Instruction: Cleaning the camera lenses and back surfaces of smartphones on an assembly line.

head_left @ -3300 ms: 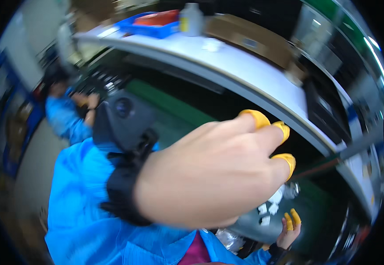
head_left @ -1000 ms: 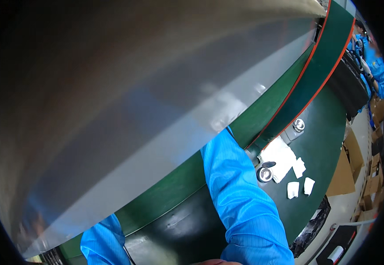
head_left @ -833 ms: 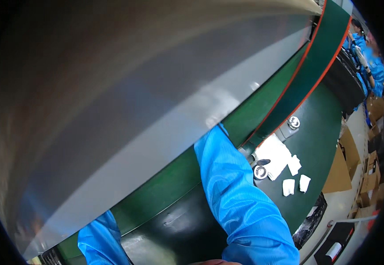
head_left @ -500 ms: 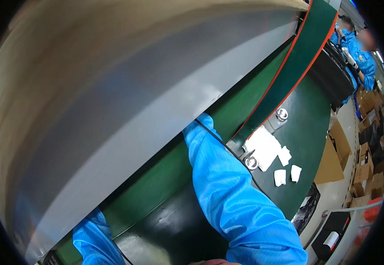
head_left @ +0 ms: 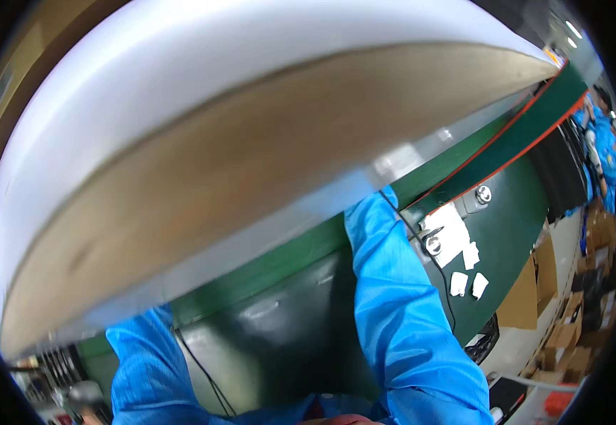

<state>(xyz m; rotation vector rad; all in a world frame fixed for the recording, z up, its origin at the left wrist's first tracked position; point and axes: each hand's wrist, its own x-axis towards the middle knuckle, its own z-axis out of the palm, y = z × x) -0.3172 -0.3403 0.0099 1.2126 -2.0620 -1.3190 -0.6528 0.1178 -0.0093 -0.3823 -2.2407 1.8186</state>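
Note:
A large panel with a broad tan face, a white upper surface and a glossy grey lower band fills the upper view, blurred in places. Both my arms, in blue sleeves, reach to its lower edge. My right sleeve ends under the band, right of the middle, and my left sleeve under the lower left part. The panel covers both hands, so what their fingers do is hidden. A thin black cable runs along my right forearm.
A dark green workbench carries white wipes and two metal-topped dispensers. A green strip with orange edges stretches to the upper right. Cardboard boxes stand on the floor at right, with people in blue beyond.
The panel has tilted, showing more of its tan face and white surface and less grey. Bench items and my right sleeve sit further right in view.

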